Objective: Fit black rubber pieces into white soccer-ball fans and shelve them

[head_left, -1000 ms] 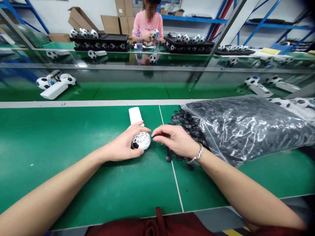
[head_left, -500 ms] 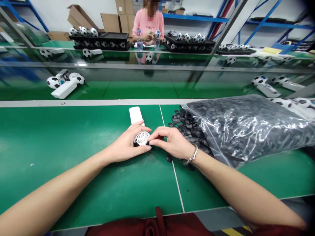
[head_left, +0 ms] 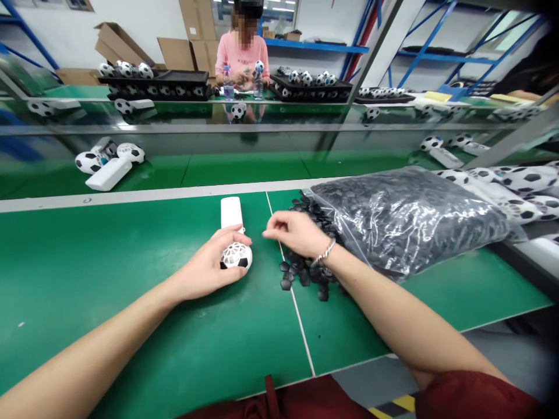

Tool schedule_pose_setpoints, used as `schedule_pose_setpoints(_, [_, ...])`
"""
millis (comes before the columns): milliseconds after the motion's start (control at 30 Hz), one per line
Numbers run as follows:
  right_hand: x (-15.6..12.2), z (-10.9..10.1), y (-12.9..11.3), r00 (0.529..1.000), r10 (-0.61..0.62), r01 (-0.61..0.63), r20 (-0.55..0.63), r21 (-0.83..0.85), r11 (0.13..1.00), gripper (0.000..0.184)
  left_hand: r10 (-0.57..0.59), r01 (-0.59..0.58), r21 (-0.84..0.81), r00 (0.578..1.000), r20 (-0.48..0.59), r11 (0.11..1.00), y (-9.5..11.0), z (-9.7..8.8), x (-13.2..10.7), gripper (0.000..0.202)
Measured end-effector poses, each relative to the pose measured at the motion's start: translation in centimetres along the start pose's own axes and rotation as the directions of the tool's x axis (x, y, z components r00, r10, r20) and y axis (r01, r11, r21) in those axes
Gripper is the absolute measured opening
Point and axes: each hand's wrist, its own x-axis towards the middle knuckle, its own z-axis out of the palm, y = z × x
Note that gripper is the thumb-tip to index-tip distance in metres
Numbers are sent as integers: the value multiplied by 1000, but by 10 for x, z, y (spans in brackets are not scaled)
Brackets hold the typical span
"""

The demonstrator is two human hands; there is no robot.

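Observation:
A white handheld fan with a round, football-patterned head (head_left: 237,256) lies on the green table, its flat white handle (head_left: 231,212) pointing away from me. My left hand (head_left: 208,262) is wrapped around the left side of the head, thumb along the near edge and fingers over the far edge. Black pentagon patches show on the head's near side, below an open white grille. To the right, apart from the fan, my right hand (head_left: 297,233) is raised with thumb and fingertips pinched together. No piece shows between them. Loose black pentagon pieces (head_left: 304,273) lie under and beside that hand.
A clear plastic bag (head_left: 410,218) full of black pieces spills onto the table at right. More football-headed fans (head_left: 526,179) sit beyond it, others (head_left: 109,166) on the strip ahead. Across the line, a person in pink (head_left: 242,61) works between black trays (head_left: 163,78).
My right hand has come off the fan's edge and moved right, toward the black pieces. A black patch now shows on the head's near side. The view has shifted; my left hand stays on the fan.

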Motion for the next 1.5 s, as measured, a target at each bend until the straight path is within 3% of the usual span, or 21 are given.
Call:
schedule_pose_setpoints(100, [4, -22, 17, 984, 138, -171, -109, -404, 899, 7, -5, 5, 6, 1000, 25, 1000, -2, -3, 0, 37])
schedule_pose_setpoints(167, [4, -27, 25, 974, 201, -225, -102, -495, 839, 6, 26, -27, 8, 999, 39, 1000, -3, -3, -1, 37])
schedule_pose_setpoints(233, [4, -27, 28, 974, 208, -223, -86, -500, 837, 4, 55, -56, 28, 998, 23, 998, -3, -1, -1, 39])
schedule_pose_setpoints(400, [3, -21, 21, 992, 125, -118, -13, -430, 895, 3, -71, 89, 123, 987, -143, 988, 1, 4, -3, 57])
schedule_pose_setpoints(567, [-5, -17, 2, 992, -112, 122, 60, -199, 972, 12, -7, 8, 42, 999, -37, 999, 3, -7, -4, 48])
schedule_pose_setpoints(700, [-13, -8, -10, 975, -208, 212, 83, -37, 977, 9, 91, -94, 30, 992, 82, 995, -1, -17, -2, 55])
schedule_pose_setpoints(933, [-14, 10, -13, 910, -405, 401, 83, 66, 914, 7, 13, -19, 68, 996, 83, 998, -6, -21, -2, 55])
schedule_pose_setpoints(1133, [-11, 22, -13, 834, -548, 538, 65, 125, 834, 13, 50, -57, 41, 985, 162, 998, -2, -27, -2, 57])
schedule_pose_setpoints(1233, [-9, 27, -14, 830, -557, 548, 39, 132, 826, 10, 31, -37, 37, 990, 138, 999, 1, -22, -3, 51])
schedule_pose_setpoints(1367, [-8, 33, -15, 876, -483, 478, -14, 169, 862, 4, 29, -26, 54, 999, -44, 998, 4, -9, -2, 35])
schedule_pose_setpoints(1500, [-5, 37, -12, 912, -410, 408, -33, 199, 891, 14, 63, -55, 66, 990, -126, 996, 5, 0, -1, 30])
